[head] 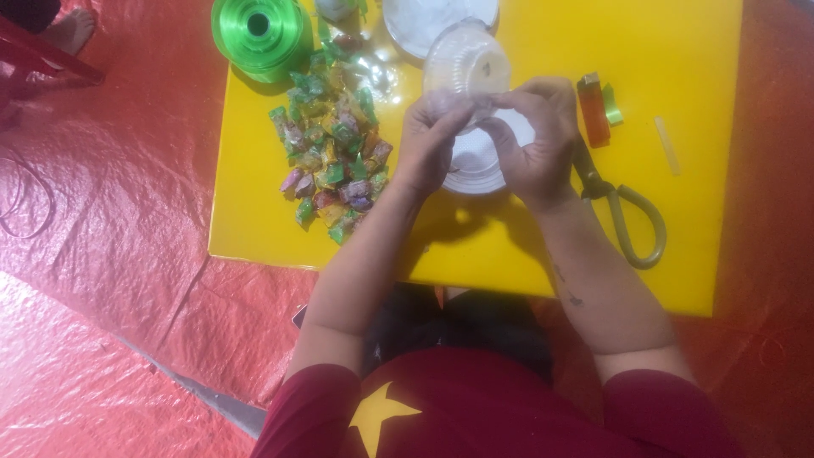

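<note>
Both hands, left (430, 140) and right (534, 140), pinch a clear plastic cup (467, 64) (fingers curled tight on its rim) just right of the candy pile (332, 144).

Bare yellow table (254, 212) lies open at its left edge and near front — the wrapped-candy heap (332, 148) blocks the left, scissors (623, 212) and orange lighter (593, 110) crowd the right.

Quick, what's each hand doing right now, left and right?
Left hand: fingers pinched closed on the clear plastic cup.
Right hand: fingers curled closed, gripping the same cup's rim.
</note>
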